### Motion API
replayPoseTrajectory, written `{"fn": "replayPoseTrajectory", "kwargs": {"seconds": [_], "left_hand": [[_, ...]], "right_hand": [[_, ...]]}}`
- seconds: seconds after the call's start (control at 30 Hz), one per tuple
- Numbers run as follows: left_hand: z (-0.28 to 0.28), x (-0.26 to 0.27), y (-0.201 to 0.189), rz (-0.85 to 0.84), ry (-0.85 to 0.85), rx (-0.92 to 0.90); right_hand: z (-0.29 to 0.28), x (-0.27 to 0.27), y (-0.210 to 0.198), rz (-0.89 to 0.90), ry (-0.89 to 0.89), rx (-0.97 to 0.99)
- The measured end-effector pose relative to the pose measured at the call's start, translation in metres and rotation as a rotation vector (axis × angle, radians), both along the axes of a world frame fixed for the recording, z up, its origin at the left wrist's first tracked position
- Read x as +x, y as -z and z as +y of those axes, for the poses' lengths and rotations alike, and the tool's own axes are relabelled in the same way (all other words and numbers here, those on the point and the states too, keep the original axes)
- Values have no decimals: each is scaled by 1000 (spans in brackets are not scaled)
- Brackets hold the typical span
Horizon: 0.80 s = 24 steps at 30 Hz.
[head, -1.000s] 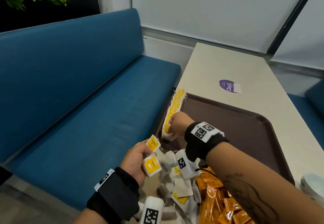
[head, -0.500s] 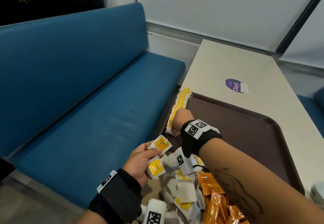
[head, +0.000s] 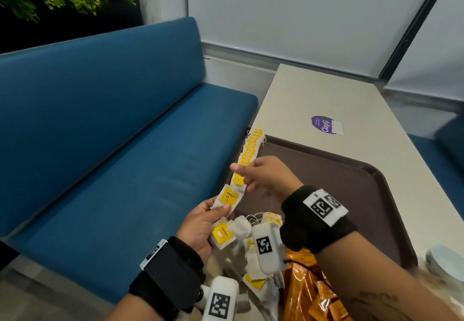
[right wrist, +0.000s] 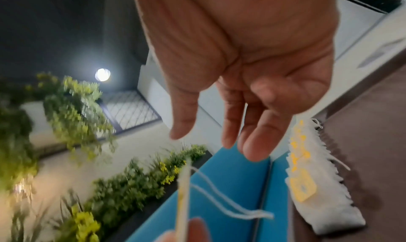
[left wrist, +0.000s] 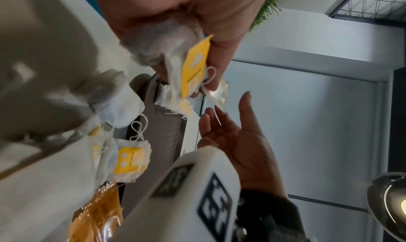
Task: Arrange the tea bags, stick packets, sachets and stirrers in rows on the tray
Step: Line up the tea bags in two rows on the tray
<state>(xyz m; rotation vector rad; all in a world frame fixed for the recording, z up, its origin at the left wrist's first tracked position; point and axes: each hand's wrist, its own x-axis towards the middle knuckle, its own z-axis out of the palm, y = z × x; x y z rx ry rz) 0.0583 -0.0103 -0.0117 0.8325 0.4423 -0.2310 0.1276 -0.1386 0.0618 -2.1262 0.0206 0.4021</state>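
My left hand (head: 221, 207) pinches a white tea bag with a yellow tag (head: 227, 197) between thumb and fingers and keeps a second tea bag (head: 222, 235) in the palm. My right hand (head: 241, 172) hovers just above it with straight, relaxed fingers and holds nothing; the right wrist view shows its open hand (right wrist: 219, 138) over the edge-on tea bag (right wrist: 183, 198). A row of tea bags (head: 251, 147) lies along the left edge of the brown tray (head: 351, 195). Loose tea bags (head: 253, 253) and orange stick packets (head: 308, 293) are heaped near me.
The tray sits on a white table (head: 313, 94) with a purple sticker (head: 325, 125). A blue bench (head: 113, 145) runs along the left. A pale bowl (head: 444, 263) stands at the table's right edge.
My right hand has left the end of the tea bag row and drawn back toward my left hand, fingers now spread. The left hand has lifted its pinched tea bag up to meet it.
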Motion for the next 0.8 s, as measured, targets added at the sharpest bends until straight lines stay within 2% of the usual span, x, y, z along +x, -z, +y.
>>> {"fn": "replayPoseTrajectory", "kwargs": {"seconds": [0.1, 0.2, 0.37, 0.53, 0.63, 0.8], "left_hand": [[-4, -5, -3, -14, 23, -32], [-8, -10, -5, -18, 45, -48], [-12, -20, -5, 9, 34, -61], [-10, -23, -8, 93, -40, -63], [-4, -25, -9, 105, -56, -112], [6, -25, -6, 77, -79, -104]], "right_hand": [[-10, -24, 2, 122, -37, 80], [-11, -40, 10, 159, -33, 136], [-9, -53, 18, 161, 21, 277], [-13, -43, 18, 66, 133, 324], [-14, -24, 18, 31, 174, 208], [-1, 14, 22, 33, 14, -165]]}}
